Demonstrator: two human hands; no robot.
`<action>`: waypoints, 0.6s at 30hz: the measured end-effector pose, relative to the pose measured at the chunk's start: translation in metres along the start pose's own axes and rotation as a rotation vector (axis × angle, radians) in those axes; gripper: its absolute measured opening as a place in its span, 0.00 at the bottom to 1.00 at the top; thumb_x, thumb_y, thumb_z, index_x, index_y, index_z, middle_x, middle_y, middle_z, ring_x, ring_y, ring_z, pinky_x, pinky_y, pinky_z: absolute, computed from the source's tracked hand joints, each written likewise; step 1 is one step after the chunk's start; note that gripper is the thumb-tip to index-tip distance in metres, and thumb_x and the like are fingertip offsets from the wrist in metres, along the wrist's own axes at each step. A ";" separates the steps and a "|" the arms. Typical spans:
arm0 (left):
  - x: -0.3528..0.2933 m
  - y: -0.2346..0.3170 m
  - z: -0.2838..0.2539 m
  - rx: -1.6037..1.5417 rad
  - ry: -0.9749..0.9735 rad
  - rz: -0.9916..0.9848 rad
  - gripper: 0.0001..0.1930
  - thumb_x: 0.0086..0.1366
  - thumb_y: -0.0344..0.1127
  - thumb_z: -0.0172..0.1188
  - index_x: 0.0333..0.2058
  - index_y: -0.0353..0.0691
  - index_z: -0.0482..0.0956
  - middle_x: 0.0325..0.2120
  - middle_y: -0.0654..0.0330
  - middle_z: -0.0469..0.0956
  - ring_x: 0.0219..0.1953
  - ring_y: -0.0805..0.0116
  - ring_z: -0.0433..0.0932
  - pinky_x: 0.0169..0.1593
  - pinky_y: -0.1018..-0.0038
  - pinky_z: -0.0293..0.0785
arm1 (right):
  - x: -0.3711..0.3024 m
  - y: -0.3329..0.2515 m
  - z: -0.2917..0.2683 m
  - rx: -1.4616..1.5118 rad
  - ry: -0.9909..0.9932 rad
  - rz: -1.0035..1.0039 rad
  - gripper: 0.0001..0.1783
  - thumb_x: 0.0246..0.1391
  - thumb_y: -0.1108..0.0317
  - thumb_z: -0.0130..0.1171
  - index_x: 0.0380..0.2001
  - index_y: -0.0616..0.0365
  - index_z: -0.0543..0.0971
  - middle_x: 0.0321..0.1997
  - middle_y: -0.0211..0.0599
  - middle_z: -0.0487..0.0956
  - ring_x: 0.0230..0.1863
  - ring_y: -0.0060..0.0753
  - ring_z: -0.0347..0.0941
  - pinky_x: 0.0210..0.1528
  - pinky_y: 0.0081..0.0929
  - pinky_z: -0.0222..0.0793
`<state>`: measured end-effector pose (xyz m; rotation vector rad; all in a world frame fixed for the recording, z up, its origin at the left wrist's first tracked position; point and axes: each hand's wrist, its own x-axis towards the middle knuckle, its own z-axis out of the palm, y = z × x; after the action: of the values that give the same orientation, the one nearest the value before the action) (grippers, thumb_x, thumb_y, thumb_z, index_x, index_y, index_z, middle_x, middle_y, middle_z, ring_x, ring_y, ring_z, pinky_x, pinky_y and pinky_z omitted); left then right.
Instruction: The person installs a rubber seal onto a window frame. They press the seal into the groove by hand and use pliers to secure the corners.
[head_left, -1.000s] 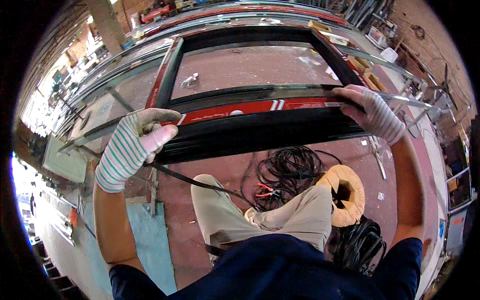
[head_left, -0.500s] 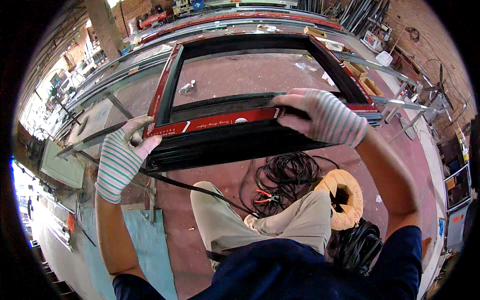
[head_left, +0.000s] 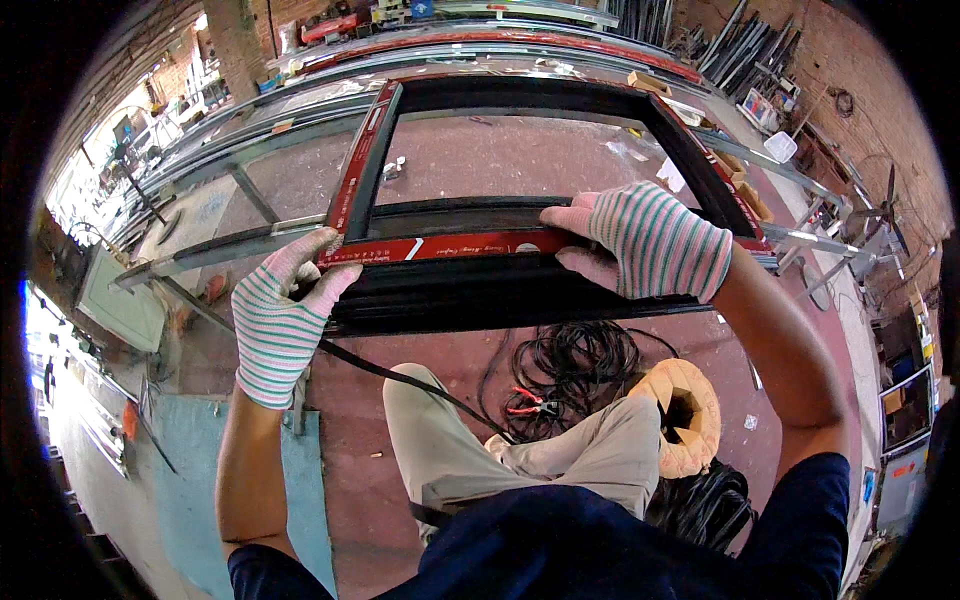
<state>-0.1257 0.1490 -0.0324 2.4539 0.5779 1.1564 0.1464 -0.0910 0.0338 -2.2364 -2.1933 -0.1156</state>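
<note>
A black rectangular window frame (head_left: 520, 290) with red protective film along its sides lies level in front of me, its opening showing the floor beneath. My left hand (head_left: 285, 315), in a striped knit glove, is closed around the frame's near left corner, thumb in front and fingers on top. Gloved the same way, my right hand (head_left: 655, 240) pinches the near rail right of its middle, fingers over the top edge and thumb on the front. From below the left corner a black rubber strip (head_left: 420, 385) runs down towards a loose black coil (head_left: 575, 355) on the floor.
Metal rails of a stand (head_left: 250, 250) support the frame. Red-handled pliers (head_left: 530, 403) lie by the coil, between my legs and the frame. A cardboard-wrapped roll (head_left: 690, 400) and another black coil (head_left: 705, 505) sit at my right. Long metal profiles (head_left: 490, 50) are stacked beyond.
My right hand has slid a little left along the near rail. The view has shifted slightly, so the frame appears farther right. My left hand stays at the corner.
</note>
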 end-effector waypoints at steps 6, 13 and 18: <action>-0.002 -0.005 0.006 -0.050 0.097 0.110 0.20 0.56 0.35 0.75 0.48 0.40 0.84 0.24 0.65 0.77 0.24 0.81 0.70 0.30 0.80 0.69 | 0.015 -0.001 0.005 0.027 0.076 -0.128 0.19 0.59 0.59 0.60 0.51 0.56 0.76 0.33 0.47 0.79 0.35 0.55 0.79 0.38 0.45 0.75; -0.003 -0.003 0.006 -0.097 0.053 0.014 0.19 0.56 0.34 0.76 0.47 0.40 0.85 0.27 0.64 0.80 0.26 0.79 0.73 0.32 0.80 0.72 | 0.031 -0.009 -0.006 0.002 0.013 -0.125 0.18 0.57 0.53 0.59 0.39 0.57 0.80 0.29 0.53 0.81 0.33 0.59 0.79 0.37 0.49 0.76; -0.003 -0.004 0.006 -0.071 0.079 0.066 0.18 0.55 0.34 0.75 0.46 0.41 0.85 0.31 0.61 0.84 0.28 0.76 0.77 0.35 0.78 0.74 | 0.042 -0.010 -0.003 0.109 0.023 -0.185 0.23 0.58 0.53 0.62 0.48 0.59 0.80 0.35 0.54 0.81 0.40 0.59 0.79 0.43 0.45 0.76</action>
<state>-0.1238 0.1496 -0.0401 2.3924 0.4732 1.2819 0.1371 -0.0495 0.0390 -1.9656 -2.3290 -0.0215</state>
